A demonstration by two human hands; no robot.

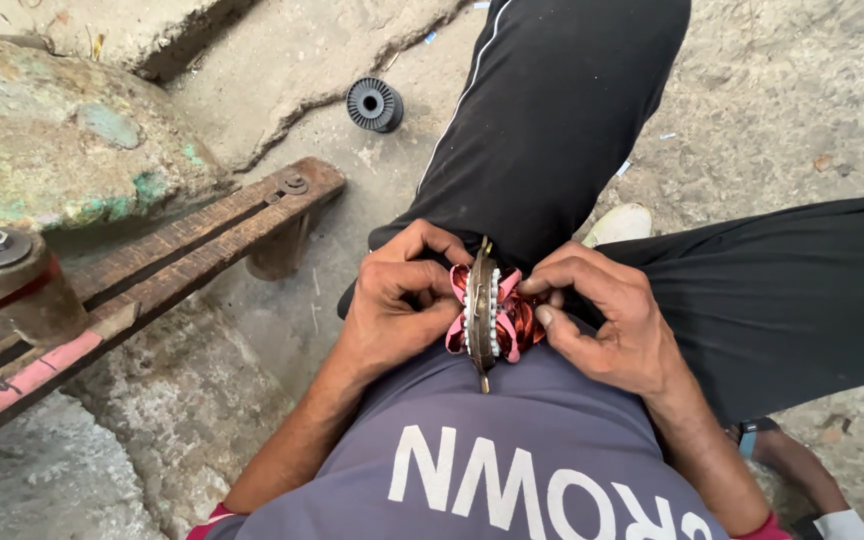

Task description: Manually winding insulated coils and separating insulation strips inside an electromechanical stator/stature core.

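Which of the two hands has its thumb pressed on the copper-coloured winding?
The right hand: its thumb lies on the copper-coloured winding of the round motor core. The left hand only grips the core's other side.

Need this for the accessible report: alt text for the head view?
Seen from above, a seated person's left hand and right hand grip a round metal disc with copper wire coils and pink strips held on edge over their lap. A black spool lies on the dusty concrete ground beyond.
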